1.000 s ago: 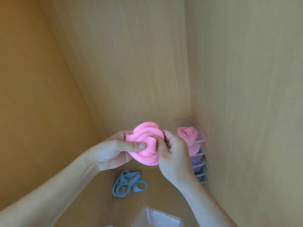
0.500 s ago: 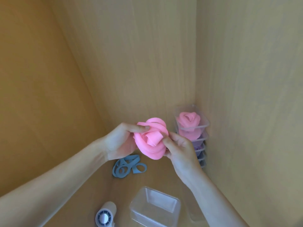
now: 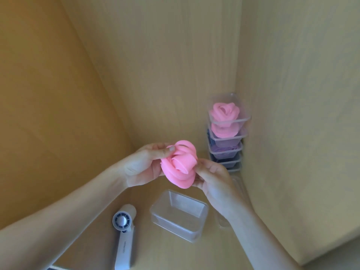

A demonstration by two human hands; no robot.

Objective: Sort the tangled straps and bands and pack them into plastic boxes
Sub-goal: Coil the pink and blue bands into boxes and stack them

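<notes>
coiled pink band [image 3: 180,166] gripped between left hand [image 3: 144,164] and right hand [image 3: 214,179], above empty clear box [image 3: 179,214]

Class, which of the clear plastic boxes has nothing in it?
The single box beside the white fan: it is empty, while the stacked boxes in the corner hold pink bands or purple bands.

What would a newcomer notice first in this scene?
A bright pink band, coiled like a rose, sits pinched between the left hand and right hand at centre. In the corner behind, a stack of clear boxes holds another pink coil on top. An empty box sits below the hands.
</notes>
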